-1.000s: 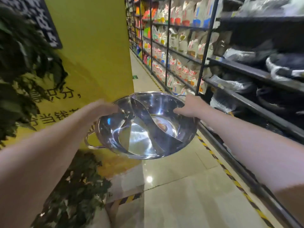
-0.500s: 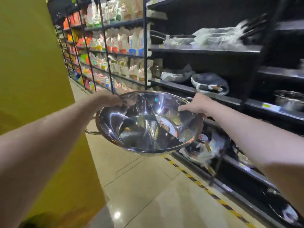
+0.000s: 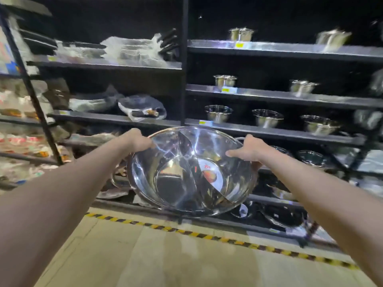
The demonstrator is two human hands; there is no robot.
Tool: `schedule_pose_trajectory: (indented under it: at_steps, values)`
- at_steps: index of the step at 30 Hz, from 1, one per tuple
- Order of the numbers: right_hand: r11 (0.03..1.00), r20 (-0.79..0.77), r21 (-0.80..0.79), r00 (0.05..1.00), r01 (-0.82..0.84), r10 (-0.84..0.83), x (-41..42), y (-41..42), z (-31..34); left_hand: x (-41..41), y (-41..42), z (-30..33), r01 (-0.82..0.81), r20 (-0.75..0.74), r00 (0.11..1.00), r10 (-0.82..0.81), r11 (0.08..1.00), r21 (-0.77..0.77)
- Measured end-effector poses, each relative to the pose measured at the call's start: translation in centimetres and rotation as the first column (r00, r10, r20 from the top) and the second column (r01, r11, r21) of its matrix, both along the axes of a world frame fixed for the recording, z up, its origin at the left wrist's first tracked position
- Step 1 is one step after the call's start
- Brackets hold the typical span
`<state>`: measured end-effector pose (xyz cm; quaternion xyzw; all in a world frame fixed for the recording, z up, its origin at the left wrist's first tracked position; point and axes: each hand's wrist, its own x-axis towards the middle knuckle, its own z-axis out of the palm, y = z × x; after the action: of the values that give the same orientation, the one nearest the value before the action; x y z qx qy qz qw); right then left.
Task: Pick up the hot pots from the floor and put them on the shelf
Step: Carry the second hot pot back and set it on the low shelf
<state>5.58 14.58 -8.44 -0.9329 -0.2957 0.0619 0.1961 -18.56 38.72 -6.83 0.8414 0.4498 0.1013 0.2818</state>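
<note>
I hold a shiny steel hot pot (image 3: 176,183) with a curved divider across its middle and a round label inside, raised in front of me and tilted toward me. My left hand (image 3: 137,140) grips its left rim. My right hand (image 3: 247,150) grips its right rim beside a loop handle. The pot hangs in front of the dark shelf unit (image 3: 269,133), level with its lower boards.
Steel bowls (image 3: 267,118) and small lidded pots (image 3: 224,80) stand on the right-hand shelves. Bagged pans (image 3: 143,107) lie on the left shelves. More cookware fills the bottom tiers. Yellow-black tape (image 3: 186,233) marks the tiled floor along the shelf base.
My view has swung right from the aisle to face the dark shelves squarely. The pot stays in both hands and is now in front of the lower shelves.
</note>
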Motion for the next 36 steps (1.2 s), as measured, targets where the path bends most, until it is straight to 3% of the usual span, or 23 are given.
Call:
schedule_pose_trajectory:
  at_steps: [6,14,20,29,36]
  values:
    - [0.993,0.041,0.005,0.992,0.117,-0.117,7.2,-6.8,1.1,10.9,-3.0,1.0,0.160,0.050,0.986,-0.161,0.987,0.024]
    - [0.971,0.032,0.011,0.971,0.238,-0.238,13.0,-10.7,0.0,20.7,-5.2,0.6,0.262,-0.059,0.965,-0.256,0.952,0.155]
    - [0.961,-0.032,0.020,0.961,0.277,-0.276,17.8,-9.2,-2.6,26.7,-1.7,-1.8,0.321,-0.025,0.947,-0.321,0.947,0.011]
    - [0.954,-0.134,-0.055,0.944,0.296,-0.301,25.5,-0.5,-9.8,35.3,8.2,-10.4,0.390,-0.057,0.914,-0.402,0.907,-0.157]
    - [0.930,-0.304,-0.156,0.879,0.334,-0.367,29.3,4.3,-23.5,40.4,12.8,-23.6,0.384,-0.235,0.872,-0.429,0.898,-0.216]
